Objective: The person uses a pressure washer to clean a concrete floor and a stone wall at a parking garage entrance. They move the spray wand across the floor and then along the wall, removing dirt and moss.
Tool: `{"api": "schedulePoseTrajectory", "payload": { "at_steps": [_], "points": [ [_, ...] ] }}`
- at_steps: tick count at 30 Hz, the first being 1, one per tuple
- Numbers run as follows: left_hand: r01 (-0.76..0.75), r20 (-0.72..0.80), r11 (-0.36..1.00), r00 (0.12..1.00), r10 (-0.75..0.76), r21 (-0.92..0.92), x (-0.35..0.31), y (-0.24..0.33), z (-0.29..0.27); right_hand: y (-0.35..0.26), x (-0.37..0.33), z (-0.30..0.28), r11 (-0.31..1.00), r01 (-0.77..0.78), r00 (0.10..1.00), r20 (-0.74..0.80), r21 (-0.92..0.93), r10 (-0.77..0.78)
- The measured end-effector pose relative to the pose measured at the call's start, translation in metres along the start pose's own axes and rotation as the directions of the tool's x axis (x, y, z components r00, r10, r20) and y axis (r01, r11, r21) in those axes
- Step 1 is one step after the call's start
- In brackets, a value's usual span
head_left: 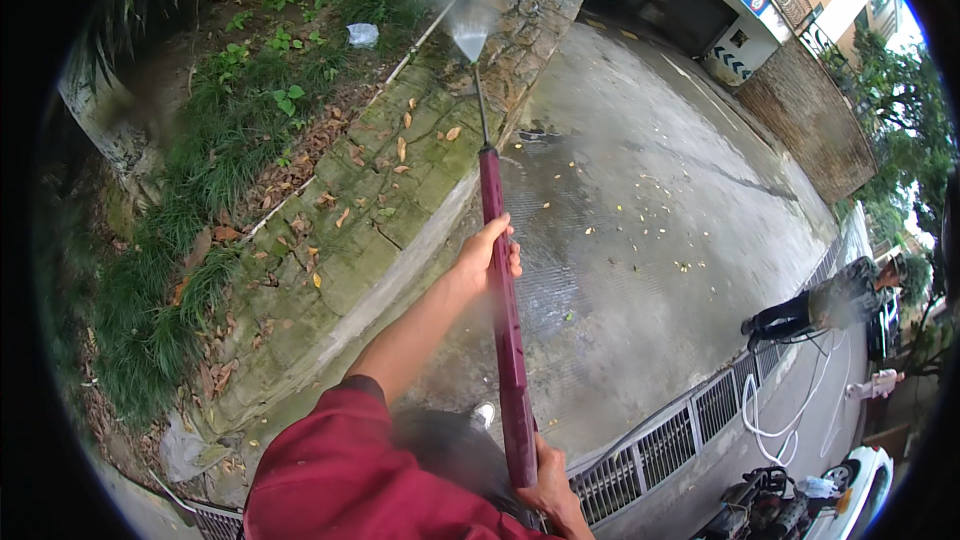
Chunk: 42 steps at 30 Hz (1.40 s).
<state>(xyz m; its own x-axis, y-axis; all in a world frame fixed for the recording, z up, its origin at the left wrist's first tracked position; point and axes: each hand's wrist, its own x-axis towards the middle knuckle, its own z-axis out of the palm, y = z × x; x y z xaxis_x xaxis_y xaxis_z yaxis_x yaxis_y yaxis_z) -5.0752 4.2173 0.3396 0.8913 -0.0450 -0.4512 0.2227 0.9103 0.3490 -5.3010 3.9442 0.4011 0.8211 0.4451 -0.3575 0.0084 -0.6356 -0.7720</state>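
Nearest the lens, the right hand is clenched around the lower end of a maroon pressure-washer wand. Farther up, the left hand is wrapped around the same wand, arm stretched out in a red sleeve. Its thin metal tip sprays a fan of water onto the mossy stone curb beside wet pavement. A drain grate runs along the lower right, with a white hose lying beyond it.
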Motion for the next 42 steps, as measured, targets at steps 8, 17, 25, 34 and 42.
{"api": "schedulePoseTrajectory", "payload": {
  "at_steps": [8,17,25,34,42],
  "points": [
    [0.013,-0.031,0.996,0.999,-0.01,0.085,-0.041,-0.051,-0.006,0.025,-0.04,-0.011,0.971,-0.223,0.973,0.074,0.086,0.217],
    [0.05,-0.033,0.998,0.998,-0.049,0.037,0.016,-0.046,-0.003,0.032,-0.005,-0.016,0.998,-0.069,0.997,0.023,0.006,0.069],
    [0.035,-0.064,0.998,0.997,-0.032,0.051,0.017,-0.051,0.011,0.059,-0.004,-0.009,0.997,-0.006,0.999,-0.041,0.079,0.01],
    [0.115,-0.049,0.991,0.993,-0.112,0.065,-0.004,-0.106,0.008,0.068,-0.052,-0.024,0.959,-0.171,0.983,-0.032,0.227,0.182],
    [0.096,0.03,0.986,0.994,-0.101,0.139,0.03,-0.081,0.045,0.074,-0.027,-0.015,0.998,-0.043,0.994,-0.099,0.052,0.048]
  ]
}}
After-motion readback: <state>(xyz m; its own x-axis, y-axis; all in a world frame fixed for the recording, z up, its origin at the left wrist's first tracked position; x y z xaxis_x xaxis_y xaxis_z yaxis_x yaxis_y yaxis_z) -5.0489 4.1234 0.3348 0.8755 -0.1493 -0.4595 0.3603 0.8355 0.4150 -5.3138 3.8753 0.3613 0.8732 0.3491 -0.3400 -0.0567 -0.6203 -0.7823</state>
